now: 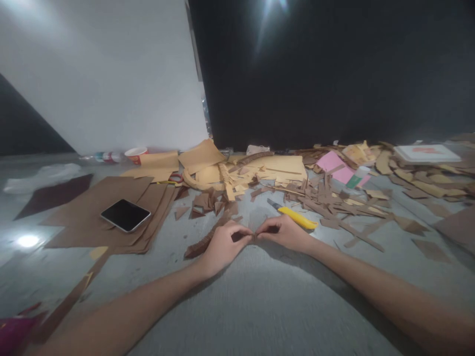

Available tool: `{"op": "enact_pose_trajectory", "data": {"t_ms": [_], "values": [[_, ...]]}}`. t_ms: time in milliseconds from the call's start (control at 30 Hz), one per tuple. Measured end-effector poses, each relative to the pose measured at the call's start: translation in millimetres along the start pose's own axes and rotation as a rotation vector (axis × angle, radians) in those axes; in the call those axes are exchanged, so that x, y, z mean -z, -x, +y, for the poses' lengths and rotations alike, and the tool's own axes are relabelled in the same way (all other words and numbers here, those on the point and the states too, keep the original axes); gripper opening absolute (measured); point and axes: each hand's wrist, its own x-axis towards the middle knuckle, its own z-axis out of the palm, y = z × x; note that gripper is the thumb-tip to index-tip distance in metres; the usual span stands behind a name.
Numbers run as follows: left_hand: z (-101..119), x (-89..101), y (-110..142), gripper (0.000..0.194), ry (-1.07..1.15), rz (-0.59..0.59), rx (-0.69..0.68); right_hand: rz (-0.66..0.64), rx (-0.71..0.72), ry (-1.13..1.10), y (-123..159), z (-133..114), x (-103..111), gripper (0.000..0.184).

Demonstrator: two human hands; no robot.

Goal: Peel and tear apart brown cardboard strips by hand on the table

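Observation:
My left hand and my right hand meet at the fingertips over the grey surface. Both are closed in a pinch on a small brown paper piece, mostly hidden by the fingers. Just behind my right hand lies a yellow utility knife, its grey tip pointing left and away. A ridged strip of folded brown paper rests against the far side of my left hand. Small folded brown pieces are scattered beyond it.
At left, a phone lies on stacked brown sheets. Brown scraps spread at right, near a pink sheet and a glue bottle. Farther back are yellow paper, a paper cup and a white box.

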Motion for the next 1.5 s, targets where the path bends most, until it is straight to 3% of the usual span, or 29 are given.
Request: {"op": "enact_pose_trajectory", "data": {"t_ms": [700, 1000, 1167, 1400, 1500], "values": [[-2, -1.9, 0, 0.011, -0.036, -0.012, -0.091, 0.002, -0.069, -0.015, 5, -6, -13, 0.016], [-1, -3.5, 1, 0.011, -0.045, 0.013, -0.102, -0.007, 0.084, 0.119, 4, -4, -11, 0.019], [-2, -4.8, 1, 0.016, -0.048, -0.065, -0.108, 0.047, 0.090, 0.109, 7, -1, -11, 0.021], [-1, -4.0, 3, 0.018, -0.037, -0.098, -0.121, -0.031, 0.185, 0.163, 10, -12, -10, 0.034], [0, -4.3, 3, 0.013, -0.013, -0.083, -0.123, 0.090, 0.249, 0.222, 7, -24, 3, 0.035]]}}
